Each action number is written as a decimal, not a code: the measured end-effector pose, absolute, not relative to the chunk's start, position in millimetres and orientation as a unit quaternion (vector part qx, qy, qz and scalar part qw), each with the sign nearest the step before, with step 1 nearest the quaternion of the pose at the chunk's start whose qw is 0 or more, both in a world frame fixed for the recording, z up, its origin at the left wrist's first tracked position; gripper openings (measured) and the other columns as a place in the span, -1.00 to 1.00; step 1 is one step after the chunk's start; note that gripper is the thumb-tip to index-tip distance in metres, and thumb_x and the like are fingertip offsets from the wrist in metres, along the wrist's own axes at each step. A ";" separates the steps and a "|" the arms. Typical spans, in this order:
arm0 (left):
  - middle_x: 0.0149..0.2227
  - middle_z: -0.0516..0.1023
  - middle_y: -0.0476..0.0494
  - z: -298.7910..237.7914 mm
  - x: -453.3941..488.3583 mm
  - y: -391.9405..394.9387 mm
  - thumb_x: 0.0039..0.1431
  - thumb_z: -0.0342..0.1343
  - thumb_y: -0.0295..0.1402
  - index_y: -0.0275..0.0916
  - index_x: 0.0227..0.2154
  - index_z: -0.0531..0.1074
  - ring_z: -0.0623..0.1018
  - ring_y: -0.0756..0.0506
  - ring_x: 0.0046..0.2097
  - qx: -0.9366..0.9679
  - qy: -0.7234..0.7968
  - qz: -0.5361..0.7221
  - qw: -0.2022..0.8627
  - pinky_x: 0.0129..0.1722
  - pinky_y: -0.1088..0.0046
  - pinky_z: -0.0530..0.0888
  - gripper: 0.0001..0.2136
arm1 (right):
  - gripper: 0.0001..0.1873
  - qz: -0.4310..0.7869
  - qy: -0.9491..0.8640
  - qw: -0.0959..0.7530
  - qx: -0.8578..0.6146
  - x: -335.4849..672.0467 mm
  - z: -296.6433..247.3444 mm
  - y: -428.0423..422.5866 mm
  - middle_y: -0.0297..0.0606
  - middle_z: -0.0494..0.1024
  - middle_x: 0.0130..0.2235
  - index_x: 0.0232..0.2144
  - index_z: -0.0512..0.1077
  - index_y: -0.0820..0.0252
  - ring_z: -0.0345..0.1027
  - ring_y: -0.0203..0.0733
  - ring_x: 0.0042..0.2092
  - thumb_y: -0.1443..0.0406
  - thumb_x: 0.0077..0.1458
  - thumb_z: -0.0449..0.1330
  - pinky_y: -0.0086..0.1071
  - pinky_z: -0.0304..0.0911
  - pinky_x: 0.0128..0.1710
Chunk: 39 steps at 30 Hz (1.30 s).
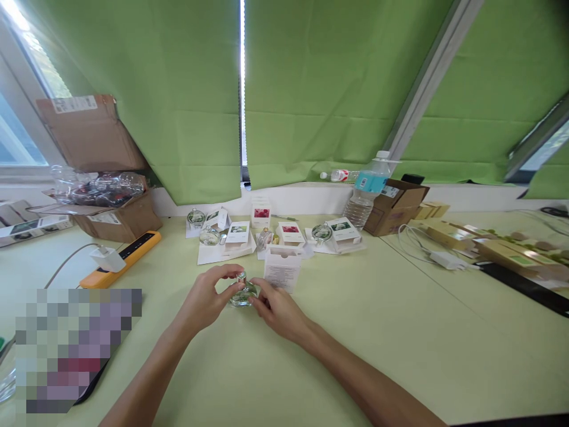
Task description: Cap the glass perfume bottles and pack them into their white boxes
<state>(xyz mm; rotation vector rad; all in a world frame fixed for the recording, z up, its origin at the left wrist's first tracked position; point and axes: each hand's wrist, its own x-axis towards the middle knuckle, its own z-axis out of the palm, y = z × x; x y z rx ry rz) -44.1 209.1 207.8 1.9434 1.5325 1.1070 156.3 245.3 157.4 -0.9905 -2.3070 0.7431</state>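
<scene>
A round glass perfume bottle (242, 298) with a silvery cap stands on the table between my hands. My left hand (208, 295) pinches the cap, thumb at its near side and fingers at its top. My right hand (276, 307) grips the bottle's right side between thumb and index finger. Just behind my right hand, an upright white box (283, 270) stands with its top open. Farther back are more perfume bottles, one (210, 236) lying at left and another (321, 233) at right, beside white boxes with green or pink pictures.
An orange power strip (133, 255) with a white plug lies at left, near an open cardboard box (113, 213) full of plastic bottles. A large water bottle (362, 198) and a brown carton (393, 207) stand back right. A charger (448, 260) and flat boxes lie farther right.
</scene>
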 end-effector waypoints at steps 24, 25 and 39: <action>-0.15 0.57 -0.01 216.1 -44.0 206.5 0.20 0.05 -0.22 -0.06 -0.14 0.43 0.54 -0.12 -0.11 0.740 0.542 0.358 0.177 -0.10 0.31 0.47 -0.80 | -0.66 0.277 -0.850 0.256 -0.367 155.9 160.0 243.9 -0.41 0.45 -0.51 0.07 0.22 0.12 0.27 -0.26 -0.52 0.23 0.27 0.01 -0.46 0.06 -0.50; -0.16 0.58 -0.01 216.6 -43.7 206.3 0.20 0.04 -0.22 -0.06 -0.14 0.43 0.54 -0.12 -0.11 0.741 0.539 0.359 0.176 -0.10 0.31 0.47 -0.80 | -0.67 0.275 -0.851 0.257 -0.367 155.8 160.0 243.7 -0.42 0.44 -0.51 0.07 0.22 0.11 0.27 -0.26 -0.52 0.23 0.27 0.01 -0.46 0.06 -0.50; -0.22 0.59 -0.07 217.7 -44.9 208.7 0.21 0.03 -0.22 -0.13 -0.29 0.46 0.55 -0.15 -0.10 0.760 0.519 0.355 0.163 -0.13 0.31 0.47 -0.84 | -0.66 0.270 -0.850 0.263 -0.369 155.7 159.7 242.4 -0.41 0.46 -0.50 0.07 0.22 0.09 0.26 -0.26 -0.50 0.23 0.26 0.01 -0.46 0.04 -0.49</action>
